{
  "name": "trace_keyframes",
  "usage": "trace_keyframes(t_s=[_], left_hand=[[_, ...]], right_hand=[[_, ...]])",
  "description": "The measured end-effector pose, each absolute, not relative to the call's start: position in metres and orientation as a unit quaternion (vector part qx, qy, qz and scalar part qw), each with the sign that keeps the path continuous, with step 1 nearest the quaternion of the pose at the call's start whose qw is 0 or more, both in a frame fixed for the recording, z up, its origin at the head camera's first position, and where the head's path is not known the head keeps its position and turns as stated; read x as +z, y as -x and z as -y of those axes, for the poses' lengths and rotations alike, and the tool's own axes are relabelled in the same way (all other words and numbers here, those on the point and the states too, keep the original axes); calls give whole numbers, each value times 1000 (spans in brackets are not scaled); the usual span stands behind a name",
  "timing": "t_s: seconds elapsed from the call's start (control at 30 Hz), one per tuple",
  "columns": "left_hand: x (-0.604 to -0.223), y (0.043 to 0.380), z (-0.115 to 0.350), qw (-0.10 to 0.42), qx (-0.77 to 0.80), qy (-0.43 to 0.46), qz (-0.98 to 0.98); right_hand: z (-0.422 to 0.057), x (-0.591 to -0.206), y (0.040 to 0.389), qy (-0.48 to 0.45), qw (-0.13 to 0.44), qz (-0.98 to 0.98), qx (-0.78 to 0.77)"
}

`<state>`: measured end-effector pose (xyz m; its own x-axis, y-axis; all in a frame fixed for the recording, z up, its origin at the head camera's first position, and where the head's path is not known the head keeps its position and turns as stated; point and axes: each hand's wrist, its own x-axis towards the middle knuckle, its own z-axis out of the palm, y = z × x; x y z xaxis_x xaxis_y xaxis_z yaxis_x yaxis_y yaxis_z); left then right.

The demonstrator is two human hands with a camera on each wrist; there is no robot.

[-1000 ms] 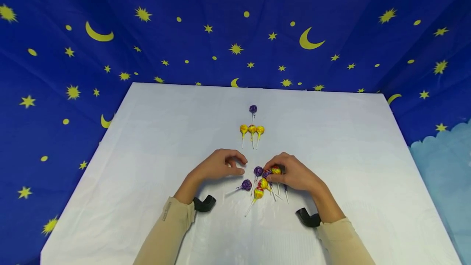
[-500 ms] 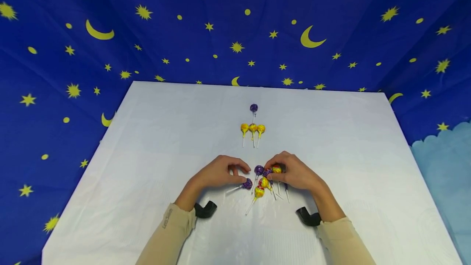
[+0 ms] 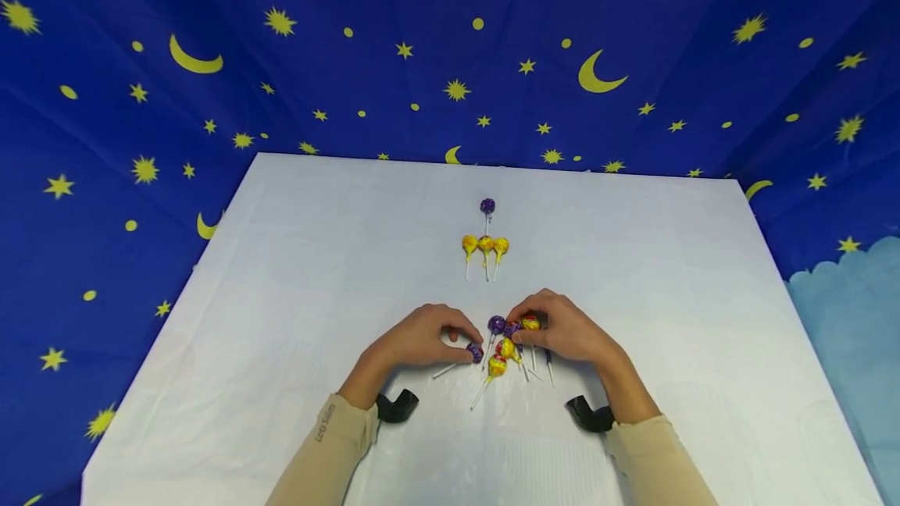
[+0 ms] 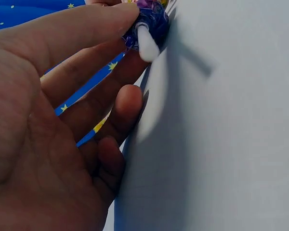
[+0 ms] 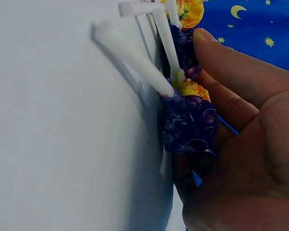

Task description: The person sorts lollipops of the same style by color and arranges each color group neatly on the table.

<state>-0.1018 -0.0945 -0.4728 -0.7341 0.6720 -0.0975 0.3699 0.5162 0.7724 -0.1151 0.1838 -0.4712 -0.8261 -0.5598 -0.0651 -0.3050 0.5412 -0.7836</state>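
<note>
the left hand (image 3: 424,338) pinches a purple lollipop (image 3: 475,353) between thumb and forefinger, the other fingers loosely bent beside the white counter (image 3: 316,256). the white stick of this lollipop points away from the cluster, toward the person's left.

the right hand (image 3: 568,330) has its thumb and forefinger pinched on a second purple lollipop (image 3: 512,330) in the middle of the cluster. close round it lie another purple one (image 3: 496,325), two in yellow and red wrappers on the near side, and a yellow and red one (image 3: 530,322) by the fingers. the right wrist view shows one more purple wrapper (image 5: 190,122) near the palm; it seems to rest on the counter, though the steep angle makes that hard to tell.

farther off, well apart from both hands, three yellow lollipops (image 3: 486,244) lie side by side with sticks toward the person. a single purple one (image 3: 487,206) lies just beyond, its stick toward the middle yellow head. a blue cloth (image 3: 394,6) with yellow stars and moons hangs behind the counter.
</note>
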Motion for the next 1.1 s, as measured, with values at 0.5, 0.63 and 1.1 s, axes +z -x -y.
trace_keyframes(t_s=[0.5,0.63,1.1], left_hand=[[-481,96,93,173,389,-295,-856],[-482,94,94,161,391,-297,-856],[-481,94,92,156,393,-283,-861]], right_hand=[[-184,-472,110,224,160,-859,-431],[-184,-473,110,222,157,-855,-441],[-183,-467,116,208,147,-859,-443]])
